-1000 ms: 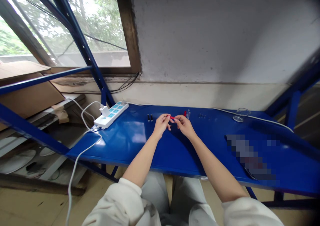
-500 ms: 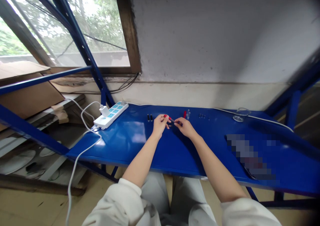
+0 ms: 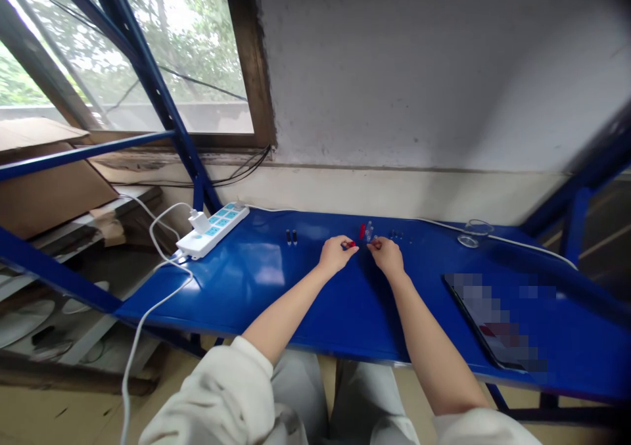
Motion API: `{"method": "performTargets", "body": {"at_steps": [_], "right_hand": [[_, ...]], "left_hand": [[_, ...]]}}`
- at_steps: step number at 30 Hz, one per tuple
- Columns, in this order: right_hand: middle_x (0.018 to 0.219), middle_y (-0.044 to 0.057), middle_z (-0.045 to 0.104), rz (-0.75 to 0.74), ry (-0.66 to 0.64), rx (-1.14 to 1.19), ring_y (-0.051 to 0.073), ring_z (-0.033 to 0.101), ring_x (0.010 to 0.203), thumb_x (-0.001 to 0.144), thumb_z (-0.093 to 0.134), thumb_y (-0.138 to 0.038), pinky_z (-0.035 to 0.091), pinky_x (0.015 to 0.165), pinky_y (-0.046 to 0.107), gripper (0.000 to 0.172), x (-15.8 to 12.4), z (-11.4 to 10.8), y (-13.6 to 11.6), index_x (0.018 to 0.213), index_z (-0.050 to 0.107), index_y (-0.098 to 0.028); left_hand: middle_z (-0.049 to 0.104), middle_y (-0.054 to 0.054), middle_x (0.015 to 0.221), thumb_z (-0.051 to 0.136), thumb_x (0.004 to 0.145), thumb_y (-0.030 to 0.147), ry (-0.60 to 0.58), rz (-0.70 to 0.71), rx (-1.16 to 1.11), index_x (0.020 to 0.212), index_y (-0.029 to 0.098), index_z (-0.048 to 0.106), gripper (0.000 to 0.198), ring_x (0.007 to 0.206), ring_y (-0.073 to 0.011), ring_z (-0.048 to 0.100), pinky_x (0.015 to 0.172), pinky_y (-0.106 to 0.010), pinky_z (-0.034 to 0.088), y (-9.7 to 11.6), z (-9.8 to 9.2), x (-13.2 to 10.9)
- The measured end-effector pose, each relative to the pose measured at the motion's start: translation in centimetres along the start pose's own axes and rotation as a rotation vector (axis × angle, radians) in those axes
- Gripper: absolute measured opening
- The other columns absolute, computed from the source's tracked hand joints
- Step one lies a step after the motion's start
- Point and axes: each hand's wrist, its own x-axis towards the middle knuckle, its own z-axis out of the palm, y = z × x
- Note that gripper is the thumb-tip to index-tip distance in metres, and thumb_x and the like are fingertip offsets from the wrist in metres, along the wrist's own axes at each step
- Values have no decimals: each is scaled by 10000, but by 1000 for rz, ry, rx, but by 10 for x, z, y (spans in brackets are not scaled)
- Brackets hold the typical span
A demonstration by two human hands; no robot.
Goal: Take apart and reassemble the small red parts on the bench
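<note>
Over the middle of the blue table [image 3: 276,300], my left hand [image 3: 338,254] pinches a small red piece [image 3: 351,244] between thumb and fingertips. My right hand [image 3: 388,256] is a little to the right, apart from the left one. Its fingertips are pressed together low at the table, beside several small clear plastic pieces [image 3: 369,229]; what they hold, if anything, is too small to make out. Just behind the gap between my hands stand red pieces [image 3: 362,231]. Two small black cylinders with pale ends [image 3: 291,236] stand off to the left.
A white power strip [image 3: 213,230] with a plugged-in charger lies at the table's left end. Tiny clear bits [image 3: 396,234] and a clear round dish [image 3: 468,241] sit at the back right. A dark tablet-like slab, partly pixelated [image 3: 486,323], lies front right. A white cable [image 3: 522,242] runs along the back.
My hands, close together on a slim red-tipped piece before, have moved apart. Both shifted right; the left keeps a red piece, and the right has come to the clear pieces.
</note>
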Motion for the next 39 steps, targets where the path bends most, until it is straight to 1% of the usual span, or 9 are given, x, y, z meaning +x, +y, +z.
{"method": "performTargets", "body": {"at_steps": [5, 10, 15, 25, 29, 31, 33, 35, 39], "right_hand": [[792, 47, 670, 15, 4, -22, 195, 609, 786, 766, 510, -344, 380, 586, 248, 181, -1, 3, 0, 828, 627, -221], [814, 45, 673, 18, 2, -49, 190, 611, 789, 774, 501, -377, 390, 590, 244, 214, 1, 6, 3, 848, 634, -226], [822, 56, 678, 23, -13, -107, 199, 616, 803, 772, 505, -383, 406, 620, 254, 234, 2, 5, 1, 855, 657, -224], [825, 69, 672, 61, -19, -122, 214, 616, 823, 774, 495, -405, 421, 640, 273, 267, 1, 4, -1, 888, 656, -225], [857, 76, 668, 72, -51, -167, 229, 611, 855, 787, 479, -408, 427, 661, 300, 276, -2, 1, -4, 928, 629, -224], [878, 95, 661, 72, -70, -218, 242, 609, 862, 793, 476, -394, 426, 679, 322, 285, -6, -3, -9, 955, 608, -200], [887, 126, 650, 57, -75, -287, 261, 608, 854, 796, 479, -369, 420, 689, 346, 299, -10, -6, -14, 978, 582, -155], [867, 148, 640, 37, -73, -337, 270, 611, 826, 796, 482, -344, 413, 673, 351, 298, -15, -9, -20, 976, 563, -120], [766, 125, 628, -49, -77, -302, 236, 609, 713, 815, 437, -386, 371, 564, 290, 271, -20, -8, -29, 840, 577, -156]], "left_hand": [[639, -38, 696, 623, 689, 270, 8, -35, 112, 755, 164, 640, 126, 650, -144, 578, 618, -255, 415, 5, 21, 24], [631, -48, 730, 606, 720, 288, -11, -65, 320, 729, 178, 632, 114, 701, -174, 583, 637, -277, 409, 1, 36, 29], [630, -48, 806, 599, 733, 310, -18, -52, 495, 740, 184, 627, 130, 782, -190, 580, 707, -299, 400, -3, 42, 30], [639, -71, 867, 608, 723, 375, 2, -127, 529, 792, 185, 637, 204, 847, -224, 581, 755, -338, 400, 0, 45, 33], [630, -102, 918, 590, 741, 339, 1, -127, 520, 862, 158, 630, 222, 884, -244, 579, 771, -344, 407, 7, 31, 24], [619, -125, 964, 549, 770, 283, 18, -113, 537, 980, 141, 602, 259, 906, -250, 578, 777, -341, 411, 9, 17, 13], [610, -145, 998, 508, 789, 271, 47, -101, 562, 1174, 129, 492, 410, 909, -260, 581, 758, -342, 422, 11, 0, -1], [617, -144, 978, 465, 811, 295, 69, -136, 582, 1320, 150, 318, 549, 873, -261, 596, 717, -337, 434, 10, -18, -16], [635, -134, 916, 377, 851, 331, 172, -271, 640, 1396, 195, 92, 630, 787, -253, 619, 668, -332, 442, 5, -49, -32]]}}
